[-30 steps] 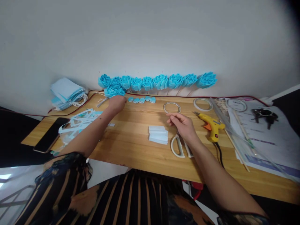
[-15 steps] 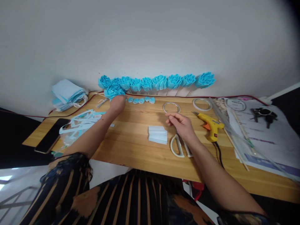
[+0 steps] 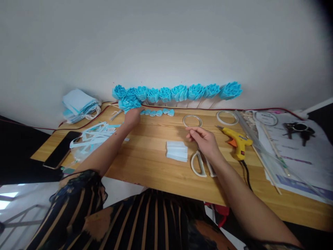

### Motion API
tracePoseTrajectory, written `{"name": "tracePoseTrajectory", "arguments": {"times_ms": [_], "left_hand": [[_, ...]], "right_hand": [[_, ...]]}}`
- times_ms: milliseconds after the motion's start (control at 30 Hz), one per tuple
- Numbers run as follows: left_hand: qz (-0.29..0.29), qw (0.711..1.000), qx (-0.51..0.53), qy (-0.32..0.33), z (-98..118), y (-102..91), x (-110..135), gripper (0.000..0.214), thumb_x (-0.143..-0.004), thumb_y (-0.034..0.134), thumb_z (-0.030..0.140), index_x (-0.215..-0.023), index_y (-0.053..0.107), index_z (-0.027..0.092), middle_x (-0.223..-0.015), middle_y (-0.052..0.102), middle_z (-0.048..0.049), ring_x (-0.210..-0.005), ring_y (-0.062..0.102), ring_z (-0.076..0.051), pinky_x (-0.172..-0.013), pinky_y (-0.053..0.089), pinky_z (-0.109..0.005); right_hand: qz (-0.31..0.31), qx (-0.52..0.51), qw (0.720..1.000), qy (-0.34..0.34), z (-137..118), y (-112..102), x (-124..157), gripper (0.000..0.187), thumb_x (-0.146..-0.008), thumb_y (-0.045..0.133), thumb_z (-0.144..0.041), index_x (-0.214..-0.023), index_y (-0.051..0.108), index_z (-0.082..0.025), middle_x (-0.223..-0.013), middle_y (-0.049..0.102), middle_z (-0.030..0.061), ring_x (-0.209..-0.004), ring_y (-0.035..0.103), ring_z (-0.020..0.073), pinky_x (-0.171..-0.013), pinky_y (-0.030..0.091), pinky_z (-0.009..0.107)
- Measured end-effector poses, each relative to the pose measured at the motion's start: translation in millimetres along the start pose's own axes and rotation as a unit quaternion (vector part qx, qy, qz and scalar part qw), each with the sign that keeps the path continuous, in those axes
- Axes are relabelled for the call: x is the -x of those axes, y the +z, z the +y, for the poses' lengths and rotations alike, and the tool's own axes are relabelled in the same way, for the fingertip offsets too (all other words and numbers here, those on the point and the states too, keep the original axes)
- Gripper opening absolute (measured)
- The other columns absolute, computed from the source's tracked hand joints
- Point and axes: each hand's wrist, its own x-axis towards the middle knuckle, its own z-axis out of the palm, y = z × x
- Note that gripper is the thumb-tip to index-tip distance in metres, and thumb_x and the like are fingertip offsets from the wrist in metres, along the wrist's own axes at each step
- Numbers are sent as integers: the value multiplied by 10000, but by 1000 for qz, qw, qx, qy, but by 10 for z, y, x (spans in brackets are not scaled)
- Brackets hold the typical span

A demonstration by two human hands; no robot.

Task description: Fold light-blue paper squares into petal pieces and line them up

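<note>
— Wooden table [image 3: 156,166] is running along a white wall [image 3: 166,41]. The blue roses [image 3: 179,92] are leaning on that wall in a row, probably because their thin stems are not standing up alone.

— Where is the left hand [image 3: 132,116] reaching?

— To the far edge. It is resting with curled fingers between the leftmost roses and the little blue rolls [image 3: 158,112] lying in a line there. Whether it is gripping anything I cannot tell, since the knuckles are hiding the fingertips.

— And the right hand [image 3: 204,140]?

— It is hovering just above the scissors [image 3: 199,166], narrow, fingertips drawn together with nothing showing between them. The folded stack [image 3: 177,151] is lying just beside it, so I would say both are being kept within easy reach.

— What is crowding around?

— The glue gun [image 3: 238,140] is lying just right of that hand, its cord trailing off the front edge, and two tape rings [image 3: 192,120] are sitting behind. Cut strips [image 3: 91,137], a phone [image 3: 61,154] and a pile of masks [image 3: 79,104] are lying left of the reaching arm, none of them blocking it. Sticks [image 3: 267,156] and papers [image 3: 301,156] are covering the right end.
</note>
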Motion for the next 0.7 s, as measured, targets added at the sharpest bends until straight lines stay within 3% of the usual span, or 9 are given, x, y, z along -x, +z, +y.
{"name": "tracePoseTrajectory", "arguments": {"times_ms": [167, 467, 533, 700], "left_hand": [[26, 998, 43, 24, 27, -47, 70, 521, -873, 391, 97, -1320, 638, 200, -1365, 643, -82, -1224, 619, -260, -997, 494, -363], [41, 990, 94, 95, 258, -148, 324, 415, -928, 395, 170, -1232, 676, 171, -1343, 655, -95, -1244, 606, -229, -1062, 470, -364], [76, 988, 102, 82, 213, -212, 333, 436, -921, 392, 159, -1277, 644, 164, -1379, 627, -96, -1288, 573, -229, -1098, 444, -368], [193, 976, 97, -22, -95, -473, 226, 571, -861, 403, 87, -1426, 490, 83, -1467, 531, -162, -1377, 482, -262, -1173, 366, -389]], "right_hand": [[0, -8, 1000, 7, -7, -1, -4, 314, -817, 660, -453, -976, 740, -194, -740, 711, 20, -643, 605, 124, -670, 517, 266], [-9, 26, 999, -21, -38, 10, 18, 314, -832, 649, -456, -979, 743, -195, -741, 716, 24, -657, 613, 136, -681, 515, 279], [-8, 29, 999, -21, -52, 9, 19, 316, -833, 644, -460, -973, 746, -196, -744, 717, 26, -659, 614, 138, -683, 518, 279], [1, 35, 999, -23, -77, 3, 13, 328, -827, 637, -472, -961, 753, -196, -746, 718, 30, -655, 615, 140, -685, 523, 282]]}}
